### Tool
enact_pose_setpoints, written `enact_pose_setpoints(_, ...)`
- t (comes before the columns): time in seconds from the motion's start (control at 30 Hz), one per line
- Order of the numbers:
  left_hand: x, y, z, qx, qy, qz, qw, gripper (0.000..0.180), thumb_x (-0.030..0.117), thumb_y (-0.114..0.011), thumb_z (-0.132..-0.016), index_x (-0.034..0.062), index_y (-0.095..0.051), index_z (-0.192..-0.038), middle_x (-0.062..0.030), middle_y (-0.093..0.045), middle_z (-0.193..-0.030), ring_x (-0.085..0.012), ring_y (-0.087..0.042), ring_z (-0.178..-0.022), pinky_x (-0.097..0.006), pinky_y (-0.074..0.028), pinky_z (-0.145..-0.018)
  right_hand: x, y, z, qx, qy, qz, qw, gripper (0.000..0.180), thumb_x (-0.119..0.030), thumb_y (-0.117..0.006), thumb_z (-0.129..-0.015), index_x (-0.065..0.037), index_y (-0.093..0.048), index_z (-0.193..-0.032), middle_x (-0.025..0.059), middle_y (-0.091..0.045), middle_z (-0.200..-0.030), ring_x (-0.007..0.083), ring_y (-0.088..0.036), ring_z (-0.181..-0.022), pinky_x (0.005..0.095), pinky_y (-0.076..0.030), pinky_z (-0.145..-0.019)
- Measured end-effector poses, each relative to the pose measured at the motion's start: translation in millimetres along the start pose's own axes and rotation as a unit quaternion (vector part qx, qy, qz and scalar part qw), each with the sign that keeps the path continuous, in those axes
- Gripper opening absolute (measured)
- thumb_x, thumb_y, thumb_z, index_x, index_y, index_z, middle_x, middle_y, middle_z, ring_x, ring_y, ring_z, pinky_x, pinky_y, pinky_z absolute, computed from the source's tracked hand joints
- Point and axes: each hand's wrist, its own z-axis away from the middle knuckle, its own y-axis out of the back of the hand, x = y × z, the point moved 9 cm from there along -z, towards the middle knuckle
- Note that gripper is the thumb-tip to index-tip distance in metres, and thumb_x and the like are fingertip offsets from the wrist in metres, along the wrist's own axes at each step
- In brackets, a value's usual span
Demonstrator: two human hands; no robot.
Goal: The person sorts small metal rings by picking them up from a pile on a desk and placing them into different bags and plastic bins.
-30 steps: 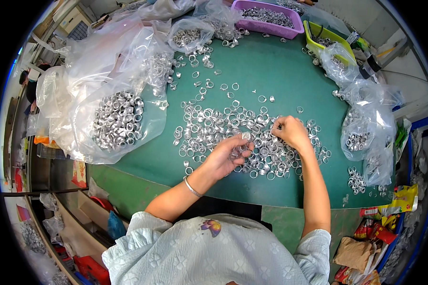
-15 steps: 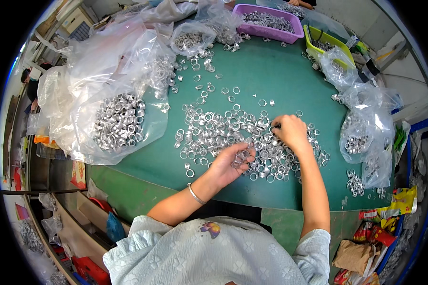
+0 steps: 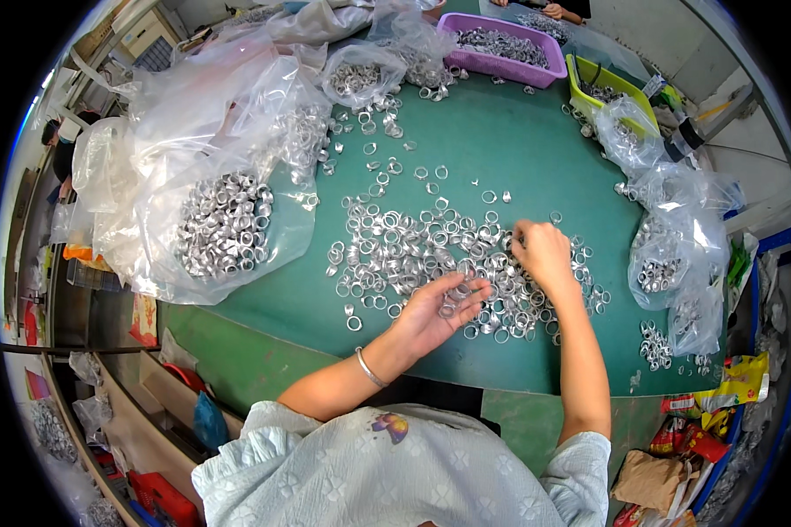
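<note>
Landmark: the ring pile (image 3: 404,250), which lies on the green counter (image 3: 536,140) directly ahead of you. It is longer from side to side than from near to far; the single rings lie at mixed angles, with no common axis.

Your left hand (image 3: 431,318) is at the pile's near edge, palm turned up, fingers half curled around several metal rings (image 3: 451,306). Your right hand (image 3: 547,255) is over the pile's right part, fingers bent down and drawn narrow; whether they grip a ring, you cannot tell from this view. The pile's left end is nearer your left hand, its right end nearer your right.

Labels: none is found on the pile. Beyond its right end and nearer you, a yellow packet (image 3: 736,383) bears markings too small to read.
</note>
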Motion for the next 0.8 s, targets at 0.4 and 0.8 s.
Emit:
enact_pose_setpoints(0.4,-13.4,-7.0,-18.7,-0.018,0.078,0.126,0.989,0.019,0.013,-0.047,-0.091,-0.0004,-0.053,-0.103,-0.0110,-0.057,-0.095,-0.0217,-0.058,-0.081,-0.031,-0.053,-0.068,-51.1,39.6,13.5,-0.036,0.024,-0.330,0.943,0.017,-0.007,-0.066,-0.075,-0.001,-0.063,-0.090,0.0090,-0.057,-0.087,0.0233,-0.056,-0.075,0.0312,-0.045,-0.062)
enact_pose_setpoints(0.8,2.0,-10.0,-9.9,-0.002,-0.006,0.038,0.999,0.019,0.013,-0.056,-0.089,-0.0006,-0.056,-0.102,-0.0135,-0.057,-0.098,-0.0228,-0.060,-0.091,-0.032,-0.053,-0.082,-28.9,25.4,20.3,0.035,0.031,-0.313,0.949,0.013,-0.009,-0.069,-0.070,-0.001,-0.060,-0.073,0.0079,-0.057,-0.094,0.0243,-0.051,-0.092,0.0349,-0.037,-0.088)
